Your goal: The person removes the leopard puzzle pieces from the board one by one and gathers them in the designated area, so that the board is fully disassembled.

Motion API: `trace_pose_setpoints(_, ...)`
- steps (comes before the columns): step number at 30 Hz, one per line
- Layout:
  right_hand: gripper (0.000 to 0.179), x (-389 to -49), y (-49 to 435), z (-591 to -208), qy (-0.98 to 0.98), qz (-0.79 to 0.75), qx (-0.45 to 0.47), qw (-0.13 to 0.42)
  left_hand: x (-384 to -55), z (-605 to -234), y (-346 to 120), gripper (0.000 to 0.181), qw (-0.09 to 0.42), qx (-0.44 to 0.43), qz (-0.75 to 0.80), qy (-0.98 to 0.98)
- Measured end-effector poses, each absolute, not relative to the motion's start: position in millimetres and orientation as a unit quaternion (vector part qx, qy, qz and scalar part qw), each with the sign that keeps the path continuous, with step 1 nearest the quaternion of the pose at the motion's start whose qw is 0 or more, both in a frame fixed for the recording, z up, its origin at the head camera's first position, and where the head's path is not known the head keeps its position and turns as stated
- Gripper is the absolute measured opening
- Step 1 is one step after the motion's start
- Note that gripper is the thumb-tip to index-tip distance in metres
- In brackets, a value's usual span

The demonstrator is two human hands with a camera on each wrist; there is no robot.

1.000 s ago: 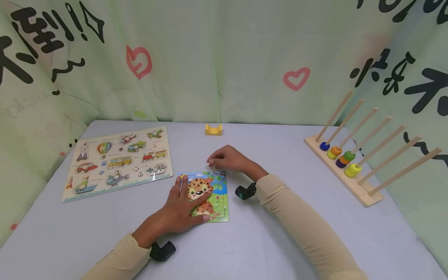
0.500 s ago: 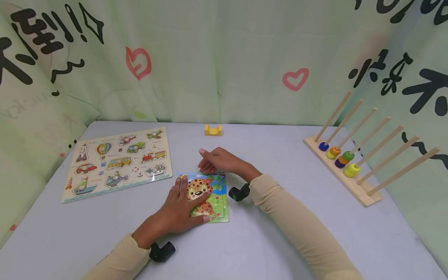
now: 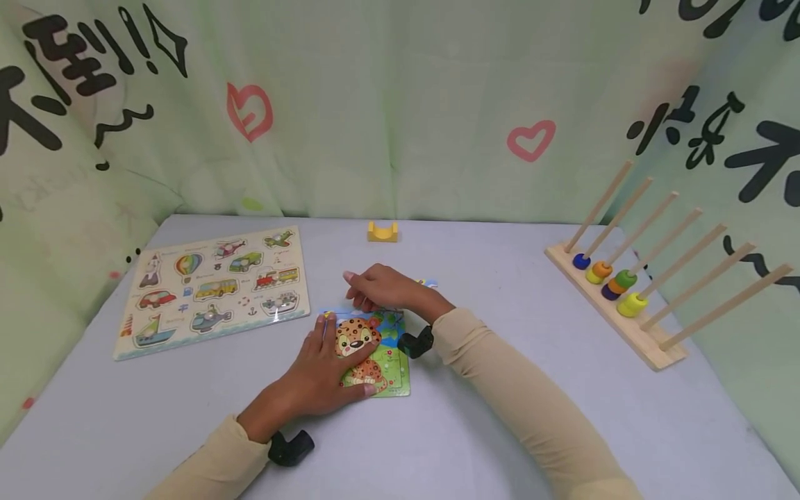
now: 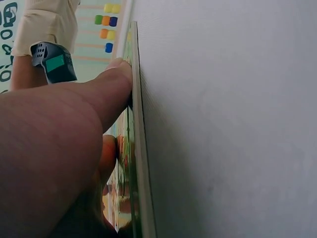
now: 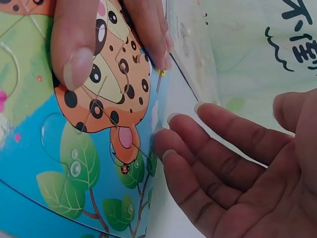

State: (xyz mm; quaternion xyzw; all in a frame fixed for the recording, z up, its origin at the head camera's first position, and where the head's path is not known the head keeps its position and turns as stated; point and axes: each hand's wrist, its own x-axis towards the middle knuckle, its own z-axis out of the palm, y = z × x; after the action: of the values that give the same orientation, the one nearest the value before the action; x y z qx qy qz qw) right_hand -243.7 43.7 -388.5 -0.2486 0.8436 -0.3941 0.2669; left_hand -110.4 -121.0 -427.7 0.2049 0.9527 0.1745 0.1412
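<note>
Vehicle board (image 3: 206, 273), block (image 3: 382, 234), bead rack (image 3: 627, 326)

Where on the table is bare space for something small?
Bare patches: at the back, between the yellow block and the peg rack; at front left, between the picture board and left sleeve. Crowded: the leopard puzzle, with the left hand on it and right hand at its far edge.

Curtained play booth (image 3: 387, 125), printed drapes (image 3: 450, 62), table (image 3: 487, 264), leopard jigsaw (image 3: 357, 332)

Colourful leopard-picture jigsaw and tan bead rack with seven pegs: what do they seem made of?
Jigsaw: perhaps wood or thick card, its pale edge leaves that open; reflections suggest a glossy printed face. Rack: probably bare wood, matte, given its even tan colour.
</note>
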Motion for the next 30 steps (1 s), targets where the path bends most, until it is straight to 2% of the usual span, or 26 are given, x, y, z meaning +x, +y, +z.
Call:
trace_pose_setpoints(8, 0.040, -242, 42, -388, 0.848, -0.362, -0.259, 0.287, -109, -424, -121, 0.068, 0.135, 0.212, 0.181, 0.951)
trace_pose_setpoints(11, 0.036, -243, 43, -389, 0.858, -0.341, -0.263, 0.278, -109, -423, -121, 0.068, 0.132, 0.215, 0.181, 0.951)
trace_pose_setpoints(19, 0.038, -243, 44, -383, 0.876, -0.328, -0.262, 0.238, -111, -420, -121, 0.067, 0.130, 0.216, 0.186, 0.950)
trace_pose_setpoints(30, 0.035, -238, 35, -387, 0.887, -0.325, -0.227, 0.234, -108, -422, -120, 0.068, 0.131, 0.213, 0.189, 0.950)
